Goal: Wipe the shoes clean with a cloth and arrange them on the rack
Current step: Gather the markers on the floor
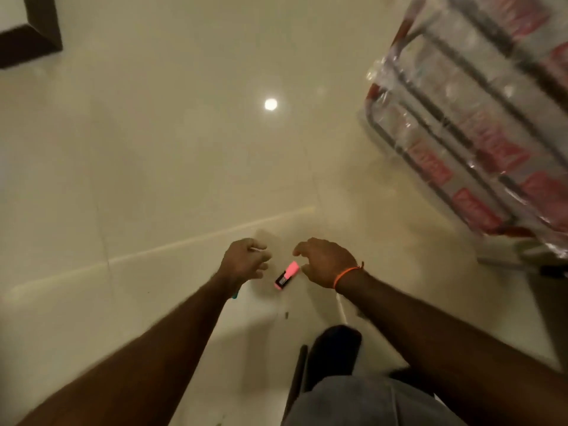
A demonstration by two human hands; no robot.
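Closest to the person, a dark shape [335,348] lies on the floor by the knee; it may be a shoe, but it is blurred and partly cut off. If it is one, I judge it light and a little stiff, best taken at the heel or the opening. Further out both arms reach forward. The left hand [246,259] has its fingers loosely curled and seems to hold nothing. The right hand [325,262], with an orange wristband [347,273], hovers apart from it, fingers relaxed. Between them lies a pink marker [286,275] on the glossy tiled floor [153,149]. No cloth is visible. Far right stands the metal rack [461,142], wrapped in plastic, its shelves hard to make out.
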